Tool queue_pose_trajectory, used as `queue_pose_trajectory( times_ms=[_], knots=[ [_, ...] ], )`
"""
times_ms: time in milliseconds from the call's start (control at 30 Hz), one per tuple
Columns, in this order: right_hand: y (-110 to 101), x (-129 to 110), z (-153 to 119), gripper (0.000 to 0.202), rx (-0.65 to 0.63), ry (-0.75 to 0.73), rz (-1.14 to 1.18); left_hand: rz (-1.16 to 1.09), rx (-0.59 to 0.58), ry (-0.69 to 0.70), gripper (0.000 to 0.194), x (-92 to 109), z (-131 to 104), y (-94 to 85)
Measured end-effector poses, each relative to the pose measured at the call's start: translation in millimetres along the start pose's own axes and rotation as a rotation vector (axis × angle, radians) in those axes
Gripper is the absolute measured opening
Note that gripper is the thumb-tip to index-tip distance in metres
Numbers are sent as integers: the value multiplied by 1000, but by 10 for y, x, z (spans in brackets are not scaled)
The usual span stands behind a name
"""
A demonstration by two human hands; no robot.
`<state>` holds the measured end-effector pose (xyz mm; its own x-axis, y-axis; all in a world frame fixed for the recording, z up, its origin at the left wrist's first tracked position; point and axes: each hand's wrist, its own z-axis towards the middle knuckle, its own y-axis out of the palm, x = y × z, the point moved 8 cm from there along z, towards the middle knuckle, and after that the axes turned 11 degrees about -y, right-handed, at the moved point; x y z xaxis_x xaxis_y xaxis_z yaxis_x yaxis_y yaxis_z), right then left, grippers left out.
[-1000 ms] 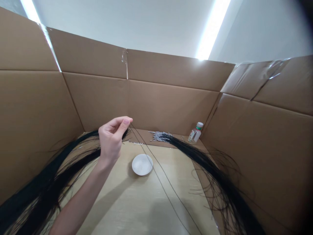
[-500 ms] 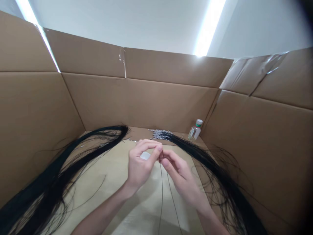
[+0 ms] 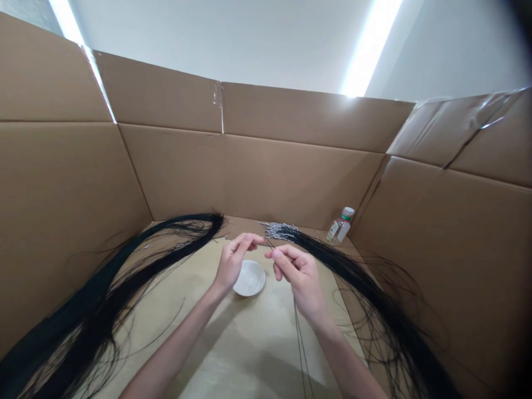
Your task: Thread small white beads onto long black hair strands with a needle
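Observation:
My right hand (image 3: 301, 277) pinches thin black cords (image 3: 300, 338) between thumb and forefinger. Two strands hang from it past the wrist, and their short upper ends (image 3: 269, 244) poke out toward the left. Close to those ends is my left hand (image 3: 233, 263), its thumb and forefinger pressed together; what they hold, if anything, is too small to make out. Below and between the hands, a small white round dish (image 3: 249, 279) stands on the pale mat, partly behind the left hand.
A thick bundle of black cords (image 3: 353, 280) with silvery beaded ends (image 3: 280, 231) lies along the right. Another black bundle (image 3: 124, 266) curves along the left. A clear bottle with a white cap (image 3: 341, 226) stands in the back right corner. Cardboard walls (image 3: 303, 177) surround the mat (image 3: 199, 277).
My hands, formerly together around the cord, have drawn slightly apart. The hanging strands have shifted right with my right hand, and more of the white dish shows.

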<state>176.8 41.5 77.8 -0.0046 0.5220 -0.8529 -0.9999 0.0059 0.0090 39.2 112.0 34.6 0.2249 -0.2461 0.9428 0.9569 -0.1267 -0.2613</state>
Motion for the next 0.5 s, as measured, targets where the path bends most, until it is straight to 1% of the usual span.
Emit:
queue_pose_trajectory(
  times_ms=[33, 100, 133, 167, 233, 267, 333, 400, 500],
  knots=[
    [-25, 0, 9, 29, 9, -1, -5, 79, -98, -33, 45, -171, 94, 59],
    [-68, -9, 24, 29, 26, -6, -10, 264, -282, -104, 31, -548, 205, 190],
    [-84, -18, 31, 29, 32, -8, -12, 359, -338, -136, 27, -729, 224, 242],
    [-96, -28, 38, 29, 37, -11, -15, 452, -371, -165, 26, -891, 225, 285],
    [-102, -52, 48, 28, 38, -17, -21, 615, -407, -206, 28, -1137, 191, 374],
    [-99, -65, 50, 27, 34, -21, -24, 681, -418, -217, 29, -1219, 166, 420],
    [-91, -93, 48, 25, 28, -37, -29, 783, -437, -225, 31, -1318, 128, 508],
    [-93, -116, 34, 22, 32, -53, -30, 851, -435, -220, 32, -1358, 124, 563],
    [-115, -141, 0, 18, 45, -73, -26, 911, -424, -202, 34, -1379, 146, 590]
  ],
)
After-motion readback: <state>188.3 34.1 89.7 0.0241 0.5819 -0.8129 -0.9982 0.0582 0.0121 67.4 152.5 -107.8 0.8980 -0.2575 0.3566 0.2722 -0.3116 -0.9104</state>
